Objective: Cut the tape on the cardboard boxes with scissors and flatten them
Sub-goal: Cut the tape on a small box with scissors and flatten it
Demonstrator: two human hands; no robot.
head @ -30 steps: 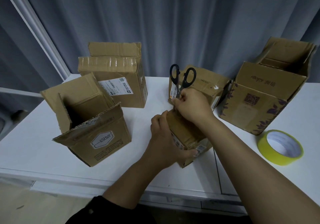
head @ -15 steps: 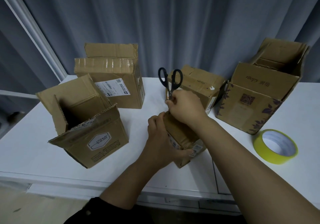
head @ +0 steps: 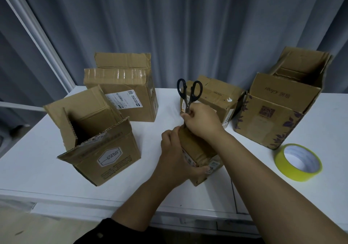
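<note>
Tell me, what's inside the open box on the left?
Only bare cardboard walls and dark shadow show inside the open box. Its own front side hides the bottom, so I cannot tell what lies there.

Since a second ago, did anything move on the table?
Hardly anything. The right hand gripping the scissors perhaps dipped slightly toward the small box. The left hand kept holding that box. The other boxes and the yellow tape roll stayed put.
</note>
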